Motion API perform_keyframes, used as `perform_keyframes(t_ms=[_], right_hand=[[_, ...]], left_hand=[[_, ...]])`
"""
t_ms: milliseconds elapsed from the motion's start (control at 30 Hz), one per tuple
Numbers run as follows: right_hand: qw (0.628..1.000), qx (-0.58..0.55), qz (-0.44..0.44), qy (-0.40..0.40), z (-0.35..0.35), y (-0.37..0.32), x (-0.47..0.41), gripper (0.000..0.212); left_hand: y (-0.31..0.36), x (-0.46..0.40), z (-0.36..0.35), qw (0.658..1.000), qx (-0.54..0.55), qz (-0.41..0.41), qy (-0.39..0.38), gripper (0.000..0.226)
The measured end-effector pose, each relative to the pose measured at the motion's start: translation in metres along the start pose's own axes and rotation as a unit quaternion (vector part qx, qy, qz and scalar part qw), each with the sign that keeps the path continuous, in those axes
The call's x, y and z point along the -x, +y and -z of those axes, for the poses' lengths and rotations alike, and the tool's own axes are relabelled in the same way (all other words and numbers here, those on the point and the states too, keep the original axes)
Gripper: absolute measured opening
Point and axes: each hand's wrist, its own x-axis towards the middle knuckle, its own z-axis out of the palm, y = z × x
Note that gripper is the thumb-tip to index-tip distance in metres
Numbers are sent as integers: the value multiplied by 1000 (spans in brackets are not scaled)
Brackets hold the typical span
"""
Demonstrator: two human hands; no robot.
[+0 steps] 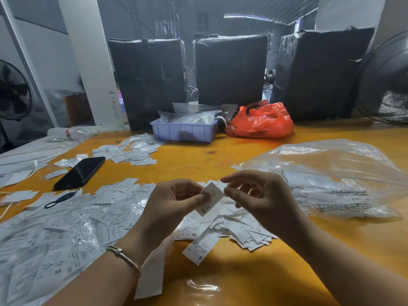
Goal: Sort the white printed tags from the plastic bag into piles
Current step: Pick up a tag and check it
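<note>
My left hand (174,202) pinches a white printed tag (210,200) marked XS, held above the table at the centre. My right hand (256,195) hovers just right of the tag, fingers loosely curled, its fingertips at the tag's upper edge; I cannot tell whether they touch it. Under both hands lies a heap of tags (238,228) with S and XL marks. A wide spread of tags (66,228), many marked XS, covers the left. The clear plastic bag (331,180) lies at the right.
A black phone (80,172) and a dark ring loop (59,198) lie left of centre. Another tag pile (132,151) sits farther back. A lilac tray (184,130), a red bag (260,122), black wrapped blocks (229,67) and two fans stand along the orange table (242,279).
</note>
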Motion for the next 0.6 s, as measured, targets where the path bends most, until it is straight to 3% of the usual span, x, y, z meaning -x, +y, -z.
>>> perform_keyframes(t_ms=[133, 333, 600], right_hand=[[998, 35, 20, -44, -3, -1, 1, 12], [992, -14, -32, -118, -3, 4, -1, 15], [995, -76, -26, -56, -5, 5, -2, 23]], left_hand=[[0, 0, 1, 1000, -1, -2, -9, 20], [-1, 1, 1, 1000, -11, -3, -25, 20], [-1, 0, 0, 999, 9, 15, -41, 20]])
